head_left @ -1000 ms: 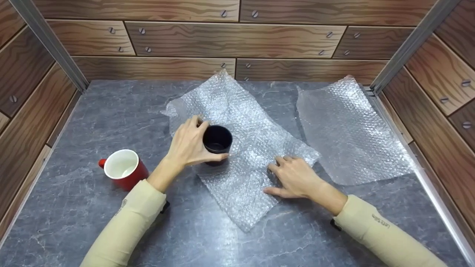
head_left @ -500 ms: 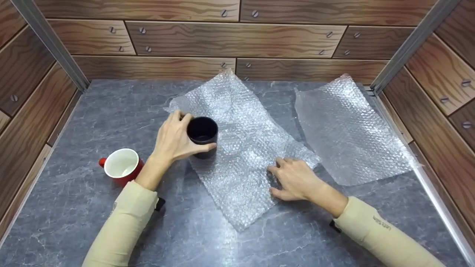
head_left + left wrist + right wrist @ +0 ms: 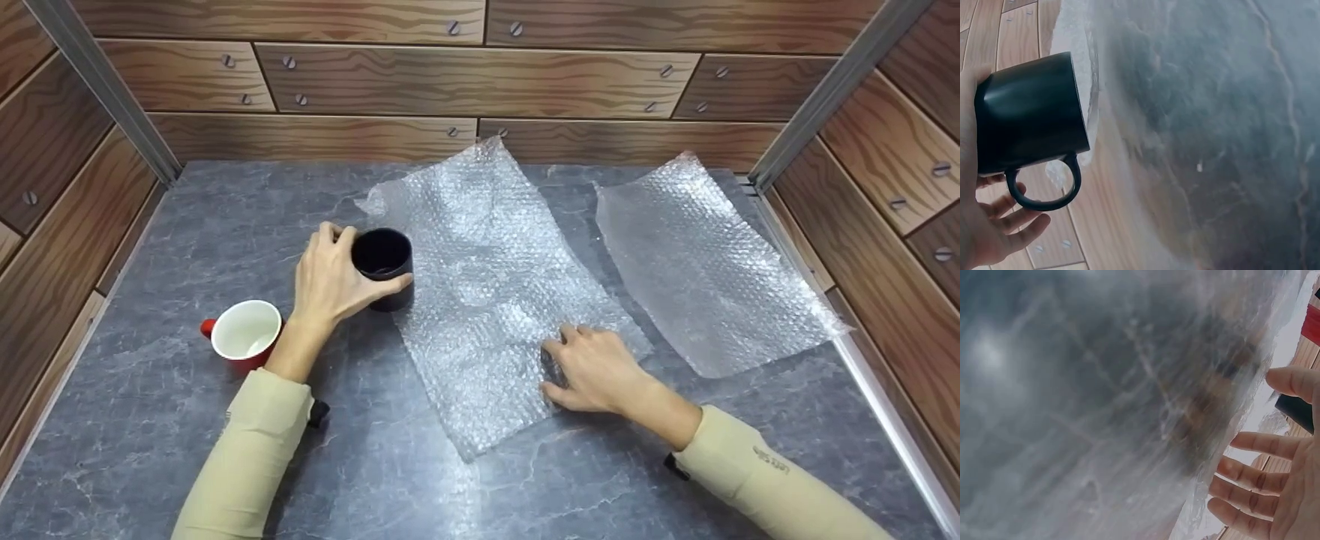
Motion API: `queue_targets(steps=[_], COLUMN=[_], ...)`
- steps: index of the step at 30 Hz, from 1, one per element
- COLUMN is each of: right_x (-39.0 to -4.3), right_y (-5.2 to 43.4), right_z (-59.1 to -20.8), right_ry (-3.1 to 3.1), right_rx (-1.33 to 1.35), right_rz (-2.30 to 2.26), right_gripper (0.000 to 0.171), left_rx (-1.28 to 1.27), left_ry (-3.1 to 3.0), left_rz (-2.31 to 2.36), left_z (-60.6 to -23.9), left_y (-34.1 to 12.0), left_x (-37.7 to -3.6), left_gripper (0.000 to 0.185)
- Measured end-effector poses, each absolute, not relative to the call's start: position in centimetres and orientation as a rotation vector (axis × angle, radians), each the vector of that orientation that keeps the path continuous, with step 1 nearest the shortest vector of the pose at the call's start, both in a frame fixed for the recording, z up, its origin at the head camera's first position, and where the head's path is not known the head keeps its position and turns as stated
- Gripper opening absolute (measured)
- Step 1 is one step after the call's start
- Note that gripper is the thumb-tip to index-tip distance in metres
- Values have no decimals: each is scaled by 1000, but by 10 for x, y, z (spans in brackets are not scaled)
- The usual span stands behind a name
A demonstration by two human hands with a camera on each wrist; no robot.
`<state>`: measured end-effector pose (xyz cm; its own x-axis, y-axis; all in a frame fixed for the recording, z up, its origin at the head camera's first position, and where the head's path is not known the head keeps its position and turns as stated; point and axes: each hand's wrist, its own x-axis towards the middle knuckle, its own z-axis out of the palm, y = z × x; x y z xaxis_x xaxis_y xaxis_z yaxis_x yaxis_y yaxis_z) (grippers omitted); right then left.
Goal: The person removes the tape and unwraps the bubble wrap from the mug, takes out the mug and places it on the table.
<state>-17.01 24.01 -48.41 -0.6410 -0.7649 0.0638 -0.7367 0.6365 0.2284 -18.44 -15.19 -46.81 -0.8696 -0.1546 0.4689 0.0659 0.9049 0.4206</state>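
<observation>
My left hand point(image 3: 322, 274) holds a black mug point(image 3: 394, 289) from its left side, thumb along the front and fingers behind. The mug stands upright at the left edge of a bubble wrap sheet point(image 3: 495, 247); whether it touches the table I cannot tell. Below the fingers, the left wrist view shows the mug's handle point(image 3: 1044, 205). My right hand point(image 3: 600, 367) rests on the sheet's lower right part, fingers spread and slightly bent. In the right wrist view its fingertips point(image 3: 1227, 467) touch the wrap.
A red mug point(image 3: 251, 365) with a white inside stands at the left, near my left forearm. A second bubble wrap sheet point(image 3: 697, 270) lies at the right. Wood-patterned walls point(image 3: 480, 82) bound the grey marbled table point(image 3: 360, 465).
My left hand has carried the black mug left and slightly back, from over the bubble wrap to its left edge. The sheet's far end has swung right. My right hand has barely moved.
</observation>
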Motion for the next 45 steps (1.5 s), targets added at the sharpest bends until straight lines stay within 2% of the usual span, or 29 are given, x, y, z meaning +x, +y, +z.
queue_targets(steps=[28, 45], right_x=[-164, -165], right_y=[236, 221], right_z=[-486, -481], right_ry=[-2804, -2852], right_rx=[1077, 1078], right_rz=[-290, -316], right_gripper=[61, 64], left_rx=[256, 311], left_ry=[-2592, -2636], left_rz=[-613, -672], left_z=[-486, -485], left_y=[-163, -167], left_x=[-190, -195], left_gripper=[101, 101])
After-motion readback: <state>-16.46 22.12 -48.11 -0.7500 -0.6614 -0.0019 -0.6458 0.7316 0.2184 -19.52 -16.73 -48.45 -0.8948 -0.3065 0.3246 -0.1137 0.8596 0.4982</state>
